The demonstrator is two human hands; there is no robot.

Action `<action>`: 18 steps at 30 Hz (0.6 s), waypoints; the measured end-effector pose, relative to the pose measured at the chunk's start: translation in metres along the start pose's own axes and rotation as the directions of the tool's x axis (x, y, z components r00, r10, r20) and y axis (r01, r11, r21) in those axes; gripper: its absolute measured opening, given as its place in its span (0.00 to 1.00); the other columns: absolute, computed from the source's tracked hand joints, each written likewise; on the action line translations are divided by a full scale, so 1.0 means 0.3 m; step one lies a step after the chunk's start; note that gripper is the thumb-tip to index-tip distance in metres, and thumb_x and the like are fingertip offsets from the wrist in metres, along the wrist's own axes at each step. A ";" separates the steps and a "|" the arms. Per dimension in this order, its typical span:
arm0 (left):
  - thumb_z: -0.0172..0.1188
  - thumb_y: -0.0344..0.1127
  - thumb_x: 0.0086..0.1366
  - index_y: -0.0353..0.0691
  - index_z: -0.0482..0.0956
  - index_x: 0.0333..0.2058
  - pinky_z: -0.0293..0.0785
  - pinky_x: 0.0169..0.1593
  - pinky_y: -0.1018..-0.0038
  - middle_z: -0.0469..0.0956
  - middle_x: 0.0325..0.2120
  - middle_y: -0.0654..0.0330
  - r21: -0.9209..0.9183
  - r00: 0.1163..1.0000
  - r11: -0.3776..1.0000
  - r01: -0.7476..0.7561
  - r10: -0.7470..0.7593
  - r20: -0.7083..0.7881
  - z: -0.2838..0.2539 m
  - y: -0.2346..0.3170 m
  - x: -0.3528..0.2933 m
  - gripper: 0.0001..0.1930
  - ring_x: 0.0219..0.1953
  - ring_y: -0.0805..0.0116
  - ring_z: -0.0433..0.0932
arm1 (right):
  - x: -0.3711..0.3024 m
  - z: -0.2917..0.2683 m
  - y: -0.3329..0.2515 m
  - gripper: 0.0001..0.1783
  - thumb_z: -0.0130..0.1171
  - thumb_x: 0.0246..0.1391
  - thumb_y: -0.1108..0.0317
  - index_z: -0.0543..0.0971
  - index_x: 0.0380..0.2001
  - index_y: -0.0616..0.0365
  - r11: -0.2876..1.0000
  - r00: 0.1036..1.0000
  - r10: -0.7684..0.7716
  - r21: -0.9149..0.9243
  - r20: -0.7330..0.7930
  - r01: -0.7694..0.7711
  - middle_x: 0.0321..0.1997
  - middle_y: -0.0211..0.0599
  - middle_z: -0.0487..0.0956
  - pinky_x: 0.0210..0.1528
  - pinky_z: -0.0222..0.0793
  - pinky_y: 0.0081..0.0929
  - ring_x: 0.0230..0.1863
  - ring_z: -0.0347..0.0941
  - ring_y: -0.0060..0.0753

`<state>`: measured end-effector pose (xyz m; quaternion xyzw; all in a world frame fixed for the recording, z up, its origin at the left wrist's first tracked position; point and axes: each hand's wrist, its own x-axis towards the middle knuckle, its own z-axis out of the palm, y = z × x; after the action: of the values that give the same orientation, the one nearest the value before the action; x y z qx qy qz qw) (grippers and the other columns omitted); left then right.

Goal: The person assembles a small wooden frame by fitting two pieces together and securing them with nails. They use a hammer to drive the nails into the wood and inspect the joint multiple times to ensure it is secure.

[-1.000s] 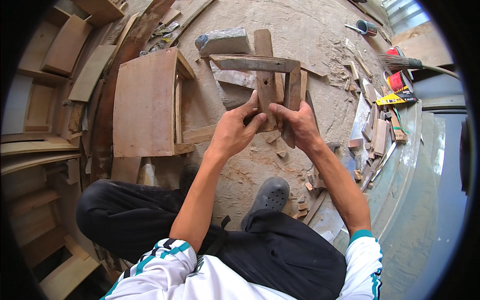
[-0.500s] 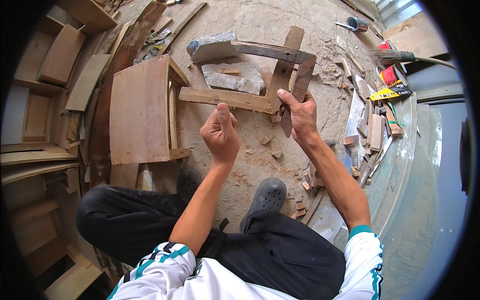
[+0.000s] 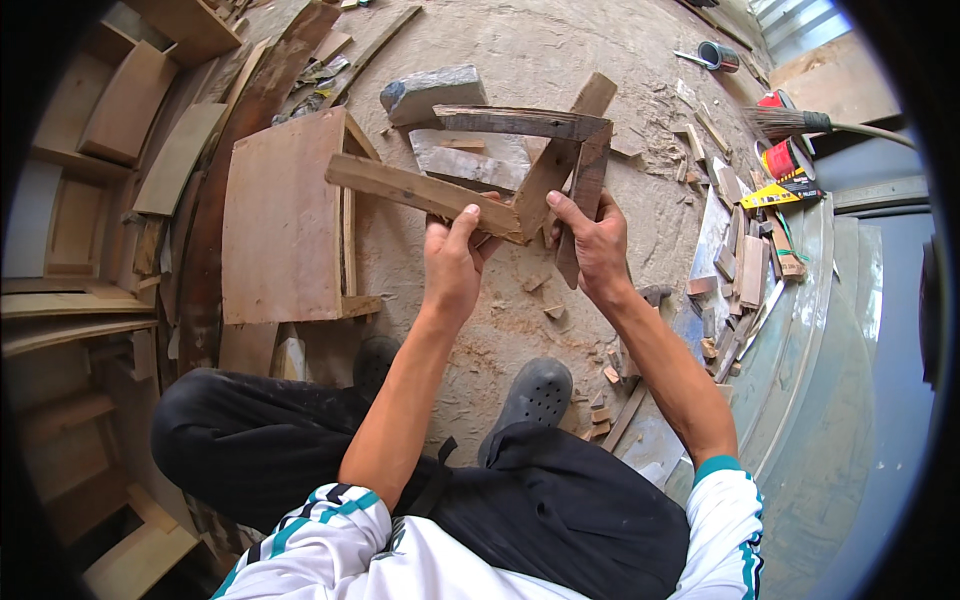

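Between my hands is a wooden frame of several joined battens, lifted above the floor and tilted. My left hand is closed around its near batten, thumb on top and fingers underneath. On the right, my right hand grips the dark upright batten close to the near joint, its thumb pointing toward the corner. Beyond the frame, a grey stone block and a pale slab lie on the floor, partly hidden by the battens.
A plywood box stands at my left. Wood offcuts lie heaped at right, near a brush, a red roll and an open can. Stacked wooden drawers and boards line the far left.
My left hand has moved up and taken hold of the near batten. The frame has tilted, its left end rising and its top corner shifting slightly left.
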<state>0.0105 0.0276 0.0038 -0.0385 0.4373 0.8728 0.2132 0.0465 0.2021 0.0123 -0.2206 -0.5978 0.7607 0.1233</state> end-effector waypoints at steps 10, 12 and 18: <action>0.47 0.42 0.78 0.35 0.65 0.55 0.75 0.59 0.56 0.74 0.56 0.51 -0.079 0.980 0.997 -0.020 0.004 -0.197 -0.052 0.056 0.019 0.17 0.58 0.56 0.76 | 0.005 -0.017 -0.050 0.15 0.68 0.59 0.64 0.74 0.42 0.58 0.991 0.984 0.085 0.093 0.156 -0.100 0.31 0.32 0.78 0.23 0.74 0.23 0.24 0.75 0.22; 0.46 0.42 0.78 0.34 0.65 0.56 0.75 0.60 0.55 0.73 0.57 0.51 -0.115 0.980 0.993 -0.017 -0.006 -0.198 -0.059 0.060 0.024 0.18 0.60 0.56 0.74 | -0.002 0.002 -0.063 0.15 0.68 0.60 0.61 0.75 0.41 0.58 0.985 0.985 0.086 0.132 0.150 -0.106 0.31 0.32 0.79 0.23 0.74 0.23 0.23 0.75 0.20; 0.43 0.37 0.75 0.31 0.64 0.62 0.71 0.64 0.53 0.69 0.63 0.51 -0.130 0.992 0.991 -0.029 0.013 -0.123 -0.066 0.059 0.023 0.22 0.63 0.56 0.70 | -0.021 0.019 -0.063 0.19 0.51 0.69 0.61 0.72 0.56 0.61 1.000 0.980 -0.031 0.004 0.198 0.031 0.37 0.34 0.77 0.37 0.74 0.24 0.34 0.75 0.21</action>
<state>-0.0052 0.0051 0.0029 -0.1008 0.3916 0.8979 0.1739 0.0480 0.1992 0.0328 -0.1346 -0.6103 0.7771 0.0752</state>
